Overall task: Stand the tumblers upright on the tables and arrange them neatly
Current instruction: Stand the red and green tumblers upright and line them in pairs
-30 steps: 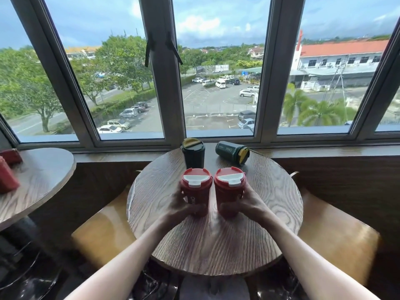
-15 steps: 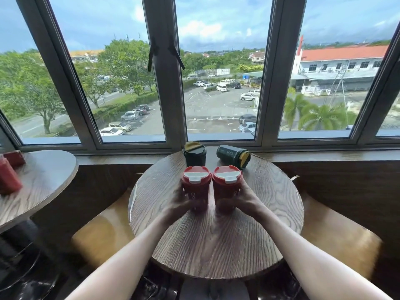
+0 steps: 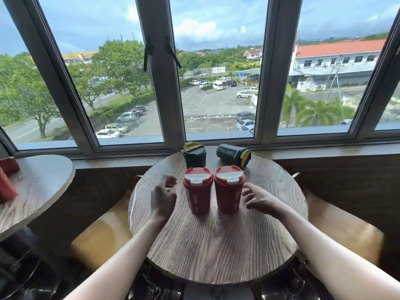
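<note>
Two red tumblers with white lids stand upright side by side in the middle of the round wooden table (image 3: pixel 216 245): the left red tumbler (image 3: pixel 197 192) and the right red tumbler (image 3: pixel 229 190). Behind them a dark green tumbler (image 3: pixel 194 155) stands upright, and a second dark green tumbler (image 3: pixel 233 154) lies on its side with its yellow lid pointing right. My left hand (image 3: pixel 162 197) hovers open just left of the left red tumbler, apart from it. My right hand (image 3: pixel 258 197) is open just right of the other, fingertips close to it.
A second round table (image 3: pixel 39 187) at the left carries red tumblers (image 3: pixel 6 187) at its edge, partly cut off. Tan stools (image 3: pixel 101 237) sit on both sides below the middle table. Window frames and a wooden sill run right behind the table.
Both hands have let go of the red tumblers and drawn outward, fingers spread. The two red tumblers stay standing together.
</note>
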Demonstrator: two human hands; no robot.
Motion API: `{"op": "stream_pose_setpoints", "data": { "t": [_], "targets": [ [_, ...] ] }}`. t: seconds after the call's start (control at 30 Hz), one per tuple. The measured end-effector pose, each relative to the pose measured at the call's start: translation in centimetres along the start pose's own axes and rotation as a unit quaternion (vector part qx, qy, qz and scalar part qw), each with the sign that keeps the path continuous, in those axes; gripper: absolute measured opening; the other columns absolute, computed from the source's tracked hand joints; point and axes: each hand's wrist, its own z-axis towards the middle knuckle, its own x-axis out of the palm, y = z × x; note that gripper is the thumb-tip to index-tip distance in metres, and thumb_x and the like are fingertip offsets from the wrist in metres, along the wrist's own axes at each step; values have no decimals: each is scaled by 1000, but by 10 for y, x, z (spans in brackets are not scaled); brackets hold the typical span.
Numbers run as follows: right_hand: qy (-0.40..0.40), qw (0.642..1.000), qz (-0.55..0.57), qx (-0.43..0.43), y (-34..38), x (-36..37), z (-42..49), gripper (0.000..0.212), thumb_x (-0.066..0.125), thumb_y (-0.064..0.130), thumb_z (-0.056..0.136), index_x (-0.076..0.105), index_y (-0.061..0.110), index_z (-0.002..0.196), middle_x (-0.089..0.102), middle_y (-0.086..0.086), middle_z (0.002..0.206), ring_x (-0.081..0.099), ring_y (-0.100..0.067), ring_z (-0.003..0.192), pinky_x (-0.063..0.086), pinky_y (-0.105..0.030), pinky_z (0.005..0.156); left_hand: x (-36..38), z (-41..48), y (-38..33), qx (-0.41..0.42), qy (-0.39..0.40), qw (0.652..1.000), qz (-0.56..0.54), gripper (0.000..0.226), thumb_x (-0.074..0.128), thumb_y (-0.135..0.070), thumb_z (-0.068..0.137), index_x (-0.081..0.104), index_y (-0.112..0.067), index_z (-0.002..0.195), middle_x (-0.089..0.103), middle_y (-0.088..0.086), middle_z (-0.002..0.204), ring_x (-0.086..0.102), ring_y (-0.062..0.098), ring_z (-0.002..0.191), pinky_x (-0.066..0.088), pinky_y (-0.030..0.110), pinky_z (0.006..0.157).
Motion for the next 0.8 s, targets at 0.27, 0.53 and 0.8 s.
{"op": "stream_pose_setpoints", "data": {
  "t": [0.27,0.53,0.8],
  "targets": [
    [-192,971,-122,-70,17,-43,44,43,58,2,83,60,10,126,60,-18,127,56,-32,118,47,-39,100,28,49,-105,232,168,947,142,15,69,-19,85,70,-16,100,67,-1,95,64,13,87,53,28,80],
    [-67,959,-262,-89,34,-93,128,79,78,46,73,40,34,141,32,-7,150,31,-36,137,30,-55,111,66,36,-131,168,353,865,314,77,71,-69,69,50,-29,131,56,-6,122,50,10,108,44,37,98],
    [-8,951,-293,-101,34,-93,157,79,82,53,58,39,29,120,50,-13,123,56,-35,110,50,-45,91,75,33,-141,92,360,883,286,77,85,-43,64,49,-30,131,58,-8,121,51,13,111,45,32,96]
  ]
}}
